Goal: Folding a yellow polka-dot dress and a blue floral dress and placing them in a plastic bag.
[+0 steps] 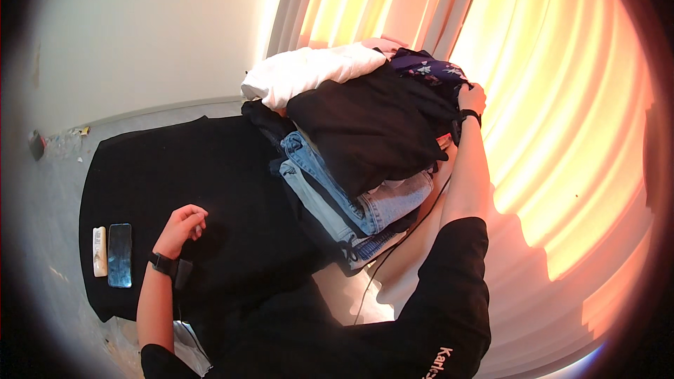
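Note:
My right hand [472,99] reaches to the far right side of a clothes pile, its fingers closed on the edge of a dark purple floral garment [439,71]. A black garment [368,130] lies beside it, draped over the top of the pile. Under that are folded blue jeans [393,203] and lighter denim. Behind the black garment rests a bunched white garment [309,72]. My left hand [184,228] hovers over a flat black cloth surface [203,168], fingers loosely bent and nothing in them.
A smartphone [120,255] and a slim white object [100,251] lie at the left of the black surface. Long pleated curtains [562,133], lit from behind, hang along the right. A thin dark cable [385,260] runs past the pile. A pale wall [154,35] stands behind.

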Tool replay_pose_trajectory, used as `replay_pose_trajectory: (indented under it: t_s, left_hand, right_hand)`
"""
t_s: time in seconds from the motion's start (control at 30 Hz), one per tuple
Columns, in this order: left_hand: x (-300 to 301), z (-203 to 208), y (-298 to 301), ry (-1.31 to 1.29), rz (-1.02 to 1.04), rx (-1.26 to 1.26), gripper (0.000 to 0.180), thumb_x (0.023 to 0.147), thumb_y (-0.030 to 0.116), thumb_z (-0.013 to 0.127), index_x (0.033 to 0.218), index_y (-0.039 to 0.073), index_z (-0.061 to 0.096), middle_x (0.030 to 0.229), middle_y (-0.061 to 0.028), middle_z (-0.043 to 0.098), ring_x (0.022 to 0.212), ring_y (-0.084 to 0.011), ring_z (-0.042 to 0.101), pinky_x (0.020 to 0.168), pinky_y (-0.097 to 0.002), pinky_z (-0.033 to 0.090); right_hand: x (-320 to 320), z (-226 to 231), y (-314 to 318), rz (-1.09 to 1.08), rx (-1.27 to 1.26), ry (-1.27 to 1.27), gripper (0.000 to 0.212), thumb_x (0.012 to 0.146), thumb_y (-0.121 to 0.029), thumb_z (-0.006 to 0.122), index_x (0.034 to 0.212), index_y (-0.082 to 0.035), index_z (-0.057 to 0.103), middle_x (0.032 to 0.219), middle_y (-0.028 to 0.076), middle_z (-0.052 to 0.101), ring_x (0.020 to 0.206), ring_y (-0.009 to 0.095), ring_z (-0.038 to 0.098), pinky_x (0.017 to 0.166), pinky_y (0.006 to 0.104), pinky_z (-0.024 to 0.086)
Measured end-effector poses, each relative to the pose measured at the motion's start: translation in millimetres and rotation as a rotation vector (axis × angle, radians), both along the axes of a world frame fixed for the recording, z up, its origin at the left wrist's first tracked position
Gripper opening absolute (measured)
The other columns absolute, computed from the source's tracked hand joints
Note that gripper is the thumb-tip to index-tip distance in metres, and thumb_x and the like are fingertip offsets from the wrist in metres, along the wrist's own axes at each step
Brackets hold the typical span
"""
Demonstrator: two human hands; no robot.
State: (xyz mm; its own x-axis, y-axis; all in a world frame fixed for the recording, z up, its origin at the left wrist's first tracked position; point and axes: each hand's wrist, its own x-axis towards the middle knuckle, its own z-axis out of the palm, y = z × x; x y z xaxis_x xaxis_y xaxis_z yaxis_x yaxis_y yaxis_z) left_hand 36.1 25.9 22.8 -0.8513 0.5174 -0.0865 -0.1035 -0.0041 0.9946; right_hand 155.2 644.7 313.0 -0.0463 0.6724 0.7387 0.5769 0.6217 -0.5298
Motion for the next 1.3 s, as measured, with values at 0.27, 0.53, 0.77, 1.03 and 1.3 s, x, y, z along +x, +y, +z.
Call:
replay_pose_trajectory:
  t_s: [0.27, 0.53, 0.77, 1.03, 1.3]
  left_hand:
    - [-2, -1, 1, -0.036, -0.003, 0.044, 0.01, 0.092, 0.017, 0.055, 0.091, 0.008, 0.061, 0.07, 0.002, 0.057, 0.058, -0.0062, 0.052, 0.052, -0.0195, 0.04]
    - [-1, -1, 0, -0.036, 0.012, 0.051, 0.011, 0.092, 0.018, 0.055, 0.091, 0.008, 0.061, 0.07, 0.0022, 0.057, 0.058, -0.0057, 0.051, 0.053, -0.0193, 0.04]
    - [-3, -1, -1, -0.027, 0.012, 0.021, 0.011, 0.092, 0.018, 0.055, 0.091, 0.009, 0.061, 0.07, 0.0032, 0.056, 0.059, -0.0047, 0.051, 0.053, -0.0183, 0.04]
    - [-2, -1, -6, 0.145, -0.158, 0.698, 0.069, 0.086, 0.055, 0.057, 0.139, 0.014, 0.037, 0.13, -0.0098, 0.049, 0.106, -0.0167, 0.053, 0.085, -0.0339, 0.045]
    - [-12, -2, -30, 0.241, -0.099, 0.906, 0.079, 0.081, 0.065, 0.053, 0.137, 0.012, 0.033, 0.131, -0.0105, 0.048, 0.117, -0.0249, 0.048, 0.096, -0.0434, 0.041]
  right_hand:
    - [11, 20, 17, 0.086, 0.077, 0.376, 0.04, 0.083, -0.034, 0.06, 0.1, 0.001, 0.068, 0.101, 0.022, 0.067, 0.097, 0.035, 0.064, 0.086, 0.0406, 0.049]
    - [22, 76, 9, 0.359, 0.235, 0.736, 0.037, 0.081, -0.028, 0.066, 0.091, 0.007, 0.064, 0.09, 0.02, 0.067, 0.083, 0.028, 0.065, 0.078, 0.0368, 0.05]
    - [52, 129, -95, 0.995, 0.183, 1.023, 0.029, 0.083, -0.012, 0.061, 0.101, 0.01, 0.056, 0.097, 0.017, 0.063, 0.077, 0.027, 0.065, 0.063, 0.0347, 0.059]
    - [-12, 82, -226, 1.02, 0.746, 0.071, 0.027, 0.084, -0.013, 0.063, 0.107, 0.001, 0.062, 0.088, 0.008, 0.066, 0.08, 0.014, 0.062, 0.069, 0.029, 0.051]
    - [-78, -215, -419, 1.887, -0.538, -0.091, 0.022, 0.083, -0.004, 0.054, 0.104, -0.009, 0.058, 0.093, 0.006, 0.06, 0.083, 0.017, 0.059, 0.068, 0.0278, 0.048]
